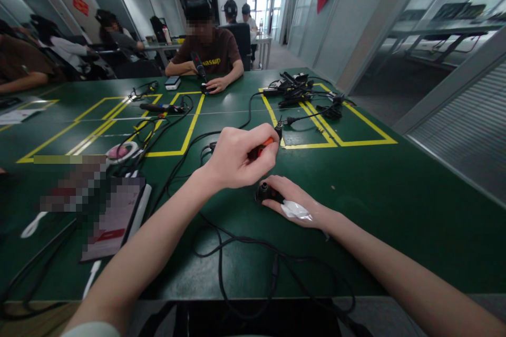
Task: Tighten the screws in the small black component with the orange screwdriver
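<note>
Orange-and-black plastic-looking piece, shape mostly hidden, pinched above green tabletop by left hand; black round-necked part gripped lower, near tabletop, by right hand, fingers curled. Probably light, stiff; best held by bodies.

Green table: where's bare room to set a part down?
Table right of the right hand, between right forearm and yellow tape. Crowded: left side, tablet-like device and pink-and-white round item; near edge, looped cable; far side, black heap.

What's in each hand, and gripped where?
Left hand pinches an orange item, exact part hidden; right hand grips a black piece by its sides.
</note>
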`<state>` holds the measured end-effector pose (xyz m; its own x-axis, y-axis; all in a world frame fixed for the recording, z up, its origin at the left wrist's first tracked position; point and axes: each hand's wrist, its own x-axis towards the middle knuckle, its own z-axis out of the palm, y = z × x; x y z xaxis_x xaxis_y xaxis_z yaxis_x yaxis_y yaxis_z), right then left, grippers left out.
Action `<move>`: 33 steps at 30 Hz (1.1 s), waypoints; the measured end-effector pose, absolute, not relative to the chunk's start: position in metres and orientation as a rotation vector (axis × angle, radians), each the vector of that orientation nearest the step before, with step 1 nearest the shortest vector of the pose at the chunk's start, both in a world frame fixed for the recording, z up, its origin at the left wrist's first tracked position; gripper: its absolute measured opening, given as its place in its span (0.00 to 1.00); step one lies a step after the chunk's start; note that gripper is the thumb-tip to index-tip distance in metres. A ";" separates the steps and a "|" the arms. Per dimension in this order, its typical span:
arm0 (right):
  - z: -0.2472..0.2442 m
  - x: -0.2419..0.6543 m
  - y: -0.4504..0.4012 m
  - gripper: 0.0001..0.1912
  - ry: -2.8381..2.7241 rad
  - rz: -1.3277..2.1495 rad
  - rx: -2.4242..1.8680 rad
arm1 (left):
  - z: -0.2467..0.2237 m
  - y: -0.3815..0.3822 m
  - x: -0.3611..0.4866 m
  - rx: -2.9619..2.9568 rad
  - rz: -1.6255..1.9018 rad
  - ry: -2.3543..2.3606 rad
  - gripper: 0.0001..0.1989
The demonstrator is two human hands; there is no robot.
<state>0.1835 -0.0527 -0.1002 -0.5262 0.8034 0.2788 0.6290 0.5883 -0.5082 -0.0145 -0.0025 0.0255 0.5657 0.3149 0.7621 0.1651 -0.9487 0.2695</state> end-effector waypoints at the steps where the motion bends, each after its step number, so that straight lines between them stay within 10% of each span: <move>1: -0.100 0.183 -0.053 0.12 -2.332 0.474 -1.141 | 0.026 -0.003 -0.014 2.627 1.351 0.425 0.07; 33: -0.101 0.184 -0.052 0.12 -2.322 0.460 -1.121 | 0.020 -0.001 -0.010 2.633 1.406 0.285 0.18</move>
<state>0.1839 -0.0520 -0.1014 -0.5247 0.7960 0.3017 0.6210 0.6003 -0.5040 -0.0101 -0.0014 0.0204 0.5445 0.2333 0.8057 0.0992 -0.9717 0.2144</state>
